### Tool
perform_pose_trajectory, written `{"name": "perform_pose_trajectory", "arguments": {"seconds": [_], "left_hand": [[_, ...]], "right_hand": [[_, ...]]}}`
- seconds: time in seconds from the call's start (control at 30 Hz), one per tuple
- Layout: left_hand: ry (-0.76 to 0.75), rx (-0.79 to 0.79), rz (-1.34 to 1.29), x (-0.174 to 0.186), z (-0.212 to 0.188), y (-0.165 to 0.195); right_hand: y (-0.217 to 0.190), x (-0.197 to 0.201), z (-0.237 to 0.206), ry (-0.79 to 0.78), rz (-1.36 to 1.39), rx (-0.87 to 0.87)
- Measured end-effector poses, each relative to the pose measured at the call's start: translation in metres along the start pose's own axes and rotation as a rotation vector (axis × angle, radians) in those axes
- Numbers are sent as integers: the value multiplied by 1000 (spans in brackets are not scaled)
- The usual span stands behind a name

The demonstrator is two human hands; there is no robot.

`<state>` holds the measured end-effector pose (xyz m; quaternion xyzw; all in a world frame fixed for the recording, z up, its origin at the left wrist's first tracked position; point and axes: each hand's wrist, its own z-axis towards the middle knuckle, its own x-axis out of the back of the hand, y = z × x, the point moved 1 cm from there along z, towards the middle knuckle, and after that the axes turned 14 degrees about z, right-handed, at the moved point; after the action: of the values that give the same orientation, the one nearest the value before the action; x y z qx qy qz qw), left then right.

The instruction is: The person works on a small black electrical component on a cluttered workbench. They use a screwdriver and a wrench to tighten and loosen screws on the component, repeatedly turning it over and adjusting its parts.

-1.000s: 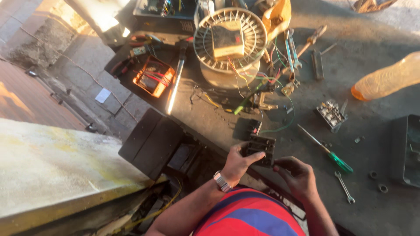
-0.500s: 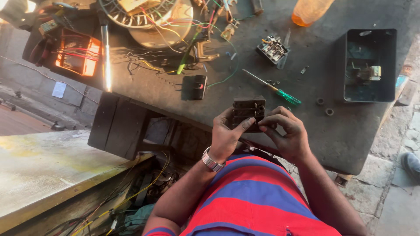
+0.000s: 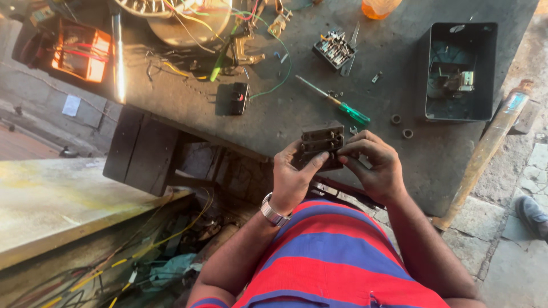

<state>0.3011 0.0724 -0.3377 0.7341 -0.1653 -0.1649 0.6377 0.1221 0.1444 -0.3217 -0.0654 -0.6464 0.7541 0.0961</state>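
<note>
- Left hand (image 3: 293, 177) grips the dark rectangular ribbed switch block (image 3: 321, 142) from seven o'clock.
- Right hand (image 3: 374, 166) clasps its four o'clock side.
- Green-handled screwdriver (image 3: 337, 102) lies at twelve o'clock on the grey workbench (image 3: 285, 114).

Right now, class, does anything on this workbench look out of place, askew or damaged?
Yes. Loose wires trail untidily across the bench, and small rings lie scattered beside a green-handled screwdriver. An open black box shows bare fittings. Both hands, left and right, grip a dark switch block.
</note>
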Motion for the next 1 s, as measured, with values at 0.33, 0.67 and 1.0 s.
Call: {"name": "perform_pose_trajectory", "arguments": {"seconds": [0.33, 0.67, 1.0], "left_hand": [[-33, 17, -3, -17, -8, -3], [-20, 200, -255, -25, -13, -16], [32, 101, -73, -22, -16, -11]], "right_hand": [[9, 20, -7, 21, 204, -135], [28, 39, 3, -103, 762, -442], [37, 23, 5, -64, 425, -440]]}}
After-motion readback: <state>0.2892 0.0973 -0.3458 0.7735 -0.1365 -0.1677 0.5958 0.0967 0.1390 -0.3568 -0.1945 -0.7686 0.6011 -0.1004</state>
